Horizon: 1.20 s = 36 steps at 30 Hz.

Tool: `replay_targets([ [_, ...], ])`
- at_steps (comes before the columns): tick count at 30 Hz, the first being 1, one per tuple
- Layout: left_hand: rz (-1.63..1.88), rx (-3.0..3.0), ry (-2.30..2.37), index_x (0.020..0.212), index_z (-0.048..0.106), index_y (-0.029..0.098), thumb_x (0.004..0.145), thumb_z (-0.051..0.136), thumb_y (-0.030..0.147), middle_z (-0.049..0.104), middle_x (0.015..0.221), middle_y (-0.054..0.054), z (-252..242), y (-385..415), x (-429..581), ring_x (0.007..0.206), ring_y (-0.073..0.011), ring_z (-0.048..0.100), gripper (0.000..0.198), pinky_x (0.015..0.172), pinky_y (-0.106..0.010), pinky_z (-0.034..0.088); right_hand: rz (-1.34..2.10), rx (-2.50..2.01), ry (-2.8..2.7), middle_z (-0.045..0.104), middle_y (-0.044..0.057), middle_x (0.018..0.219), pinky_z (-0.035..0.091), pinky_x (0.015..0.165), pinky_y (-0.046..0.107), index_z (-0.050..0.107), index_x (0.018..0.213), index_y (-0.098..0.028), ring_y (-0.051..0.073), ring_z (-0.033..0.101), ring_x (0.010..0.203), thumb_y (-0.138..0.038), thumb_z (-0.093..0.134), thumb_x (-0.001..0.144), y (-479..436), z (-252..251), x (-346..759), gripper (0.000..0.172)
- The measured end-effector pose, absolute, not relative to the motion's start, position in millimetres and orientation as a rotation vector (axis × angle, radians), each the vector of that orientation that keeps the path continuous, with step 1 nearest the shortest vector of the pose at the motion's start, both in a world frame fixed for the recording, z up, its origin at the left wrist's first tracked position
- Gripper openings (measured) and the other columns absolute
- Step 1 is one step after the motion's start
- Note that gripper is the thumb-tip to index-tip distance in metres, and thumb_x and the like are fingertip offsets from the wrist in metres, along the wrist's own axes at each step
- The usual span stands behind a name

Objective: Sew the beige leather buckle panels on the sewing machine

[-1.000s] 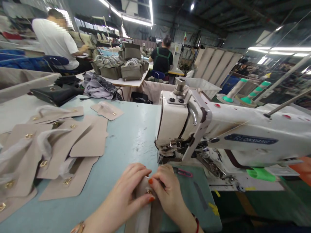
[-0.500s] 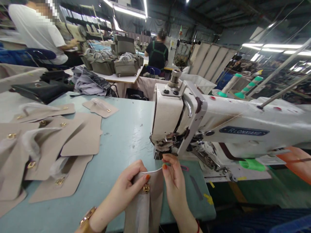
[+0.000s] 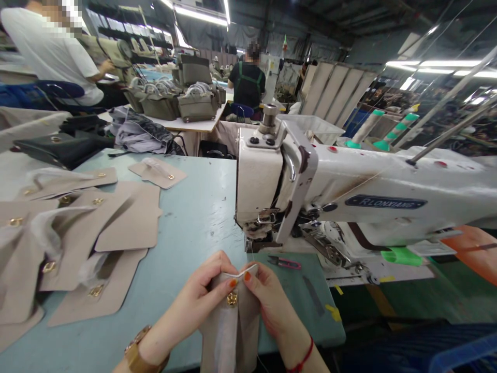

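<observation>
Both of my hands pinch the top edge of a beige leather piece point(image 3: 229, 331) with a gold clasp point(image 3: 232, 299) at its middle. My left hand point(image 3: 202, 292) grips the left side, thumb beside the clasp. My right hand point(image 3: 267, 300) grips the right side of the same edge. The piece hangs over the table's front edge, just in front of the needle area of a white sewing machine point(image 3: 310, 191). A thin thread runs from the piece up toward the machine.
Several beige leather pieces with gold clasps point(image 3: 97, 233) lie spread on the light blue table point(image 3: 194, 207) at left. Pink thread snips point(image 3: 285, 263) lie beside the machine. A black bag point(image 3: 62, 147) sits far left. Two other people work at tables behind.
My right hand came down from the needle area to the piece's top edge, beside my left thumb. The piece has been drawn slightly toward me, away from the machine.
</observation>
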State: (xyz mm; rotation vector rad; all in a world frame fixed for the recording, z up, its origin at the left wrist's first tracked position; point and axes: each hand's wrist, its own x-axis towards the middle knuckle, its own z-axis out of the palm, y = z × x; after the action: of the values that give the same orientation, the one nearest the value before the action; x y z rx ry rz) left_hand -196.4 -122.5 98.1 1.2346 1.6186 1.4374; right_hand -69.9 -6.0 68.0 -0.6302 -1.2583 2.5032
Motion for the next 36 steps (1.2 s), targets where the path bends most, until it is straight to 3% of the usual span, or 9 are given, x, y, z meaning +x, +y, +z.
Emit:
replay_targets([
  [7, 1.503, 1.187, 1.641, 0.084, 0.061, 0.020, 0.094, 0.046, 0.031, 0.048, 0.081, 0.000, 87.3, -119.5, -196.6, 0.078, -0.0162, 0.048, 0.021, 0.071, -0.026, 0.038, 2.393, -0.758, -1.269, 0.042, -0.004, 0.063, 0.027, 0.055, 0.016, 0.048, 0.069, -0.014, 0.006, 0.033, 0.057, -0.045, 0.071, 0.076, -11.9, 65.0, -77.9, 0.039],
  [11, 1.460, 1.163, 1.673, 0.084, 0.060, 0.020, 0.095, 0.041, 0.032, 0.049, 0.082, -0.001, 87.6, -118.8, -197.7, 0.078, -0.0168, 0.050, 0.025, 0.072, -0.027, 0.039, 2.403, -0.784, -1.252, 0.043, -0.003, 0.066, 0.029, 0.056, 0.016, 0.049, 0.072, -0.014, 0.007, 0.035, 0.059, -0.047, 0.066, 0.079, -12.3, 62.4, -77.7, 0.038],
  [16, 1.344, 1.368, 1.940, 0.079, 0.058, 0.019, 0.086, 0.060, 0.030, 0.053, 0.080, -0.002, 94.7, -115.8, -192.6, 0.081, -0.0195, 0.050, 0.012, 0.073, -0.030, 0.039, 2.371, -0.703, -1.283, 0.044, -0.002, 0.071, 0.032, 0.060, 0.016, 0.051, 0.079, -0.014, 0.007, 0.039, 0.064, -0.044, 0.063, 0.084, -13.0, 65.6, -74.8, 0.033],
  [27, 1.443, 1.340, 1.864, 0.077, 0.059, 0.018, 0.091, 0.051, 0.027, 0.052, 0.076, -0.002, 89.6, -112.7, -191.3, 0.075, -0.0167, 0.051, 0.019, 0.069, -0.028, 0.040, 2.365, -0.758, -1.192, 0.041, -0.004, 0.066, 0.029, 0.055, 0.016, 0.044, 0.073, -0.015, 0.006, 0.034, 0.060, -0.043, 0.066, 0.082, -15.0, 59.1, -76.8, 0.037],
  [36, 1.285, 1.431, 1.774, 0.078, 0.060, 0.019, 0.095, 0.040, 0.030, 0.055, 0.081, -0.004, 94.2, -117.1, -207.7, 0.081, -0.0186, 0.053, 0.028, 0.073, -0.029, 0.041, 2.404, -0.815, -1.011, 0.050, -0.003, 0.061, 0.031, 0.054, 0.018, 0.052, 0.069, -0.013, 0.007, 0.039, 0.055, -0.045, 0.070, 0.076, -15.2, 59.6, -82.9, 0.037],
])
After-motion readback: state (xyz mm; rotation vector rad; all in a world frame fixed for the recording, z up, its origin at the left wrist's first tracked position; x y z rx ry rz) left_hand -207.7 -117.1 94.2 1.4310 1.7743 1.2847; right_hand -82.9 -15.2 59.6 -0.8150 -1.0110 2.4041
